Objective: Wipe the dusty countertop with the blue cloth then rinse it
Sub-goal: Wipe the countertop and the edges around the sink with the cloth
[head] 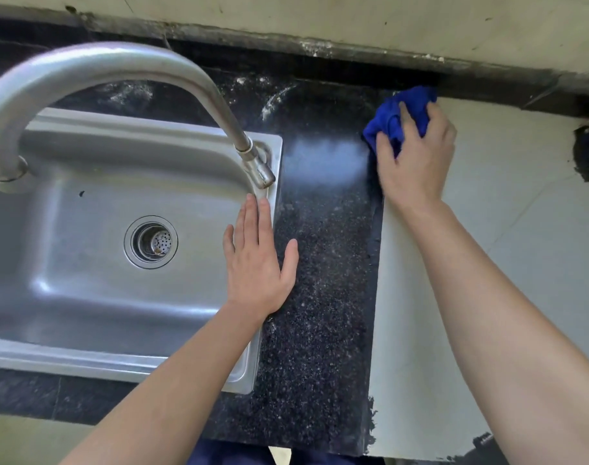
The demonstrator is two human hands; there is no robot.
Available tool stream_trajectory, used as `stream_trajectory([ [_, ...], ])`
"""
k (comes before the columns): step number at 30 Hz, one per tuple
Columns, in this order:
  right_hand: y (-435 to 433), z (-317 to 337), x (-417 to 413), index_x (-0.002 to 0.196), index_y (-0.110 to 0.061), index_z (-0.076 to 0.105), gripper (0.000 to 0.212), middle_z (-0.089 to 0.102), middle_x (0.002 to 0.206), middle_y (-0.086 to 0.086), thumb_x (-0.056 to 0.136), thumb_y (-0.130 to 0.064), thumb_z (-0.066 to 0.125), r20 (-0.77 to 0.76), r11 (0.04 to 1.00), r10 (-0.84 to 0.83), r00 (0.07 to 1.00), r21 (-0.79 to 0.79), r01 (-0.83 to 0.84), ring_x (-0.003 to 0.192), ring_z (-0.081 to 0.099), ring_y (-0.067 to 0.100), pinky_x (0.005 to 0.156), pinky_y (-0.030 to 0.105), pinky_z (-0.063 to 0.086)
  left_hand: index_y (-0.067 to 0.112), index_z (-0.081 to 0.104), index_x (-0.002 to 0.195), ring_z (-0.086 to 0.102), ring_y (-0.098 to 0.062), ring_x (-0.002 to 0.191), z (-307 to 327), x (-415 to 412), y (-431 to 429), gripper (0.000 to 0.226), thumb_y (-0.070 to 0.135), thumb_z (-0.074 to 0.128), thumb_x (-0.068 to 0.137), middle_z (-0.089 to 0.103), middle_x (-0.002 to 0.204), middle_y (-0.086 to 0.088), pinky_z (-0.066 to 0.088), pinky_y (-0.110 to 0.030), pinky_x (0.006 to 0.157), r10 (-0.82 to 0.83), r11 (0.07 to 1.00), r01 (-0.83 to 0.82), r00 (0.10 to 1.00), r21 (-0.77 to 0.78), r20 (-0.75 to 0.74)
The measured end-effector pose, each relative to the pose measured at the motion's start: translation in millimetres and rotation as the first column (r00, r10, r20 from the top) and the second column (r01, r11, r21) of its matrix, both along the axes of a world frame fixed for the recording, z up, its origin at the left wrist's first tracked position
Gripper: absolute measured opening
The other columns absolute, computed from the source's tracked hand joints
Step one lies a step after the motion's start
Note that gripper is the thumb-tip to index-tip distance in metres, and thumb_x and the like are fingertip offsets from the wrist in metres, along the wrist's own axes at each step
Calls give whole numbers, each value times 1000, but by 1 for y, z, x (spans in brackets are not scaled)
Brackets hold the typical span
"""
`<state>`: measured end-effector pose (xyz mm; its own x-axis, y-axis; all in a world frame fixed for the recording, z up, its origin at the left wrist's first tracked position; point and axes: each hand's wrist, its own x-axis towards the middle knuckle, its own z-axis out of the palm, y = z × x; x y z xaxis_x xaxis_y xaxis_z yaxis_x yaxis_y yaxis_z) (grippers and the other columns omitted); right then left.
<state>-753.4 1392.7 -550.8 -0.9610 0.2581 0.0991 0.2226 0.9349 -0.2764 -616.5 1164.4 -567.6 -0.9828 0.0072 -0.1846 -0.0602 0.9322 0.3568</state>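
At the far right corner of the counter (320, 280), from the head view, I see the right hand (417, 156) pressing the cloth (392, 117) down where the dark speckled stone meets a pale sheet (521, 229). The cloth is bunched — blue folds push out past the fingers (407, 120) on the far and left sides, close to the wall (353, 18). Those fingers curl over it, a little apart, gripping the wad against the surface.

My left hand (257, 260) lies flat and open, palm down, across the right rim of the sink (269, 203). Its fingers point away from me, held close together, the thumb angled out over the stone. It holds nothing.

White dusty smears show on the stone behind the sink, near the wall. A hazy pale patch sits on the counter just left of the cloth.

A curved metal tap (85, 68) arches over the basin, its spout ending near the left fingertips. The drain (151, 242) sits in the middle of the basin — I cannot tell whether water is running.
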Motion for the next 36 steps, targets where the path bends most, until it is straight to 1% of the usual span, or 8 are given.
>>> stream_trajectory([
  [4, -75, -7, -28, 129, -21, 65, 54, 55, 132, 19, 83, -47, 57, -49, 1000, -21, 999, -24, 20, 106, 54, 43, 89, 42, 40, 7, 18, 156, 20, -29, 148, 0, 0, 1, 74, 48, 34, 97, 18, 163, -13, 21, -51, 117, 2, 1000, -2, 1000, -5, -6],
  [8, -112, 3, -39, 144, -30, 48, 53, 40, 146, 8, 93, -47, 46, 89, 929, 364, 927, 34, -368, 118, 43, 33, 95, 39, 30, 6, 19, 156, 21, -29, 148, -1, 0, 1, 73, 48, 33, 98, 19, 163, -14, 22, -51, 117, -8, 1000, 8, 1000, -14, -19],
  [11, -69, 6, -43, 141, -30, 52, 52, 45, 142, 7, 93, -50, 45, 99, 866, 489, 867, 60, -496, 118, 46, 34, 97, 43, 30, 6, 19, 155, 21, -30, 148, -1, 0, 1, 73, 48, 34, 97, 19, 163, -14, 22, -51, 117, -12, 1000, 12, 1000, -20, -23],
  [16, 20, -4, -16, 127, -28, 64, 47, 48, 146, 2, 93, -54, 44, 31, 962, 255, 966, 94, -257, 129, 42, 38, 109, 49, 24, 6, 18, 156, 21, -30, 148, 0, -1, 0, 74, 48, 35, 97, 18, 163, -14, 21, -51, 117, -9, 1000, 8, 1000, -13, -18],
  [21, -31, -7, -10, 142, -21, 54, 55, 32, 160, 8, 93, -44, 45, 50, 976, 216, 975, -1, -216, 143, 28, 41, 117, 52, 20, 8, 19, 156, 23, -31, 147, 0, -2, 0, 72, 45, 33, 96, 18, 163, -14, 23, -52, 116, -7, 1000, 7, 1000, 6, -8],
  [31, -33, 2, 96, 145, -29, 49, 50, 32, 160, -1, 96, -39, 45, 190, 642, 760, 622, -66, -764, 145, 27, 31, 121, 50, 9, 7, 24, 155, 16, -29, 150, 8, 4, -8, 69, 35, 21, 92, 19, 163, -13, 17, -51, 119, -16, 995, 21, 999, 100, -46],
  [33, -5, 5, 96, 142, -28, 53, 51, 38, 157, 2, 94, -42, 43, 206, 660, 739, 641, -33, -750, 143, 33, 34, 118, 55, 14, 9, 27, 154, 15, -29, 150, 12, 15, -15, 67, 36, 20, 93, 20, 163, -13, 14, -48, 120, -8, 994, 13, 999, 106, -52],
  [36, 13, 5, 71, 143, -25, 51, 55, 38, 157, 6, 93, -45, 40, 219, 828, 543, 811, 22, -560, 141, 31, 43, 115, 61, 15, 9, 27, 154, 15, -28, 151, 18, 43, -36, 65, 38, 18, 97, 19, 163, -11, 13, -46, 120, -29, 998, 30, 999, 57, -20],
])
